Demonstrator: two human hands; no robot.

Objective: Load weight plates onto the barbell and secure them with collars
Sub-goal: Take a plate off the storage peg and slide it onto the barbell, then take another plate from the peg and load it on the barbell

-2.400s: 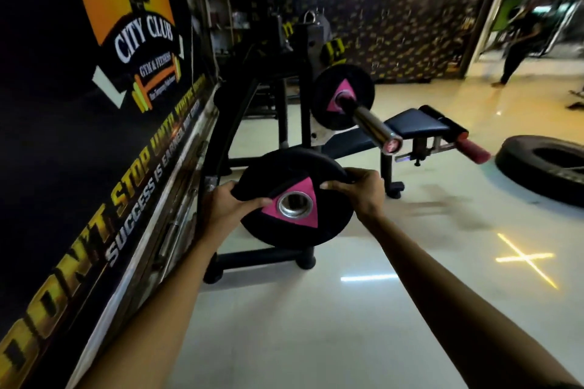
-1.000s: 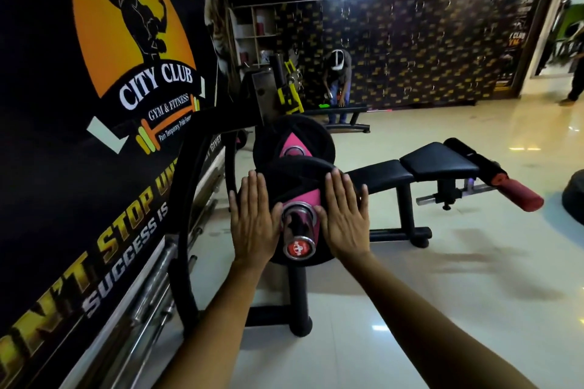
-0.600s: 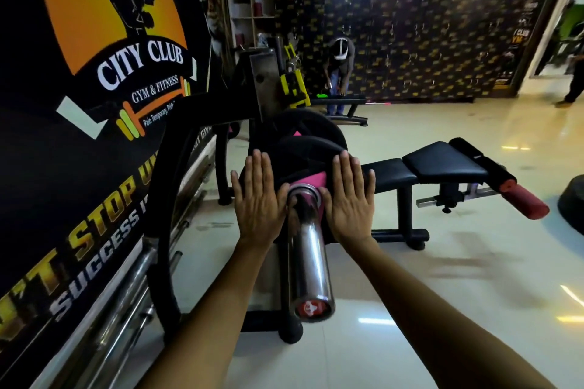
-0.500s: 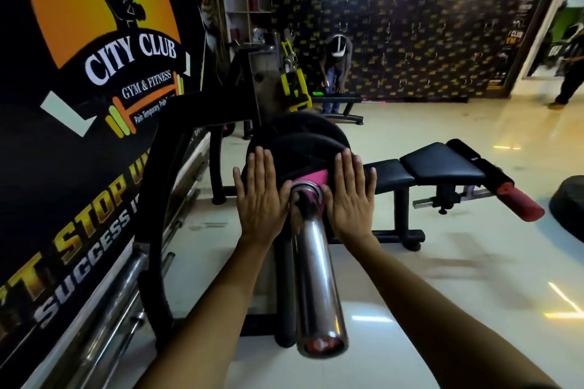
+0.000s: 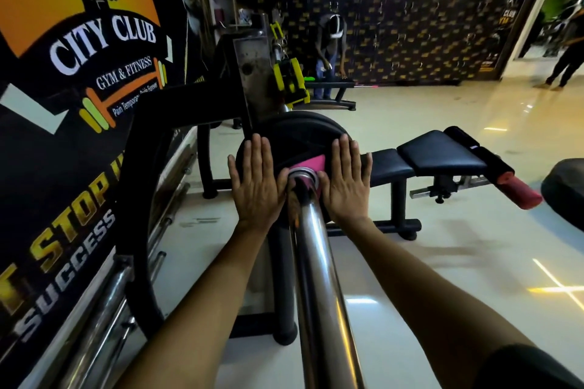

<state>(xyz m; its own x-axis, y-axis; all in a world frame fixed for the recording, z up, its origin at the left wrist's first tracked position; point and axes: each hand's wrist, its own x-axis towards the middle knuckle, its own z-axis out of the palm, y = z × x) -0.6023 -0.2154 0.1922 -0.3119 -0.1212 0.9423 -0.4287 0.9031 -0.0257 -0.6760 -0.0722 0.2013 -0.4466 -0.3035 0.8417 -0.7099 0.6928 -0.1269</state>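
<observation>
Two hands press flat on one round black weight plate point(image 5: 303, 139). The left hand point(image 5: 256, 183) and the right hand point(image 5: 346, 181) lie open with fingers straight, one on each side of the shiny metal barbell point(image 5: 313, 256), apart from each other and gripping nothing. The plate sits on the bar, up near the black rack post point(image 5: 249, 79), and the bar's smooth silver sleeve runs from the plate's hole down toward the camera. A pink triangle point(image 5: 311, 163) marks the middle of the plate. Whether a second plate sits behind it cannot be told. One black padded bench point(image 5: 436, 151) stands to the right, with a red foam roller point(image 5: 518, 193) at its end. Part of a big dark tyre point(image 5: 565, 180) shows at the right edge. The floor point(image 5: 442, 262) is pale, glossy tile that reflects the lights. On the left is a black wall banner point(image 5: 79, 73) with orange and yellow letters. Far back, one person point(image 5: 330, 50) bends over near a dark patterned wall, and another person point(image 5: 568, 54) stands at the far right.
</observation>
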